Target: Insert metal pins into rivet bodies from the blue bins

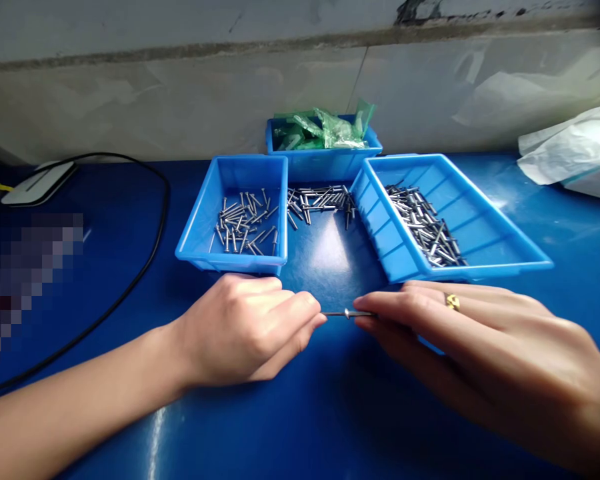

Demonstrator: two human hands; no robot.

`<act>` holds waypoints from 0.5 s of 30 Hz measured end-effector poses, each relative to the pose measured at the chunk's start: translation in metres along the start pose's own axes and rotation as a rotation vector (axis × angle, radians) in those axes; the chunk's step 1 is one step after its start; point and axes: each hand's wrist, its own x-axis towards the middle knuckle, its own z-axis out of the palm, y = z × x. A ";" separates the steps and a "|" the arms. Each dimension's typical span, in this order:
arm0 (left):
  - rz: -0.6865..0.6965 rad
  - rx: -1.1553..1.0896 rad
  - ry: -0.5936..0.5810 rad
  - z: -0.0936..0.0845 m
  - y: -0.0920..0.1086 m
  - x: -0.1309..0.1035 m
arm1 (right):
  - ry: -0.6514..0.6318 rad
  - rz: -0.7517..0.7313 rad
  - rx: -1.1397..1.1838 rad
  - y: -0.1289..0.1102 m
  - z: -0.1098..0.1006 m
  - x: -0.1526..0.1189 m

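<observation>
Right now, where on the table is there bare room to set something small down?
Bare table shows between the cable and left bin, between the right bin and papers, and in the foreground between left hand and right hand. It is crowded where loose pins lie before the back bin; a held pin bridges the hands.

My counter (300,413) was glossy blue and bore bright reflections. Directly on it I recorded a left bin (230,261), a right bin (475,213) and a rear bin (325,164), all blue. Loose metal pins (325,199) lay scattered between the front two. Left side: flat white device (37,190), curved black cable (167,193). Far right: crumpled white wrapping (570,147).
</observation>
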 end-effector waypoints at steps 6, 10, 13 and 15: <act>-0.008 -0.084 0.086 -0.005 0.004 0.001 | -0.077 -0.119 0.033 0.005 -0.002 0.003; 0.033 -0.103 0.119 -0.007 0.005 -0.002 | -0.133 -0.104 0.056 0.003 0.005 0.001; 0.073 -0.166 0.113 -0.006 0.005 -0.004 | -0.160 -0.056 0.115 0.001 0.008 0.000; 0.112 -0.207 0.087 -0.005 0.005 -0.004 | -0.148 -0.040 0.132 0.002 0.008 -0.001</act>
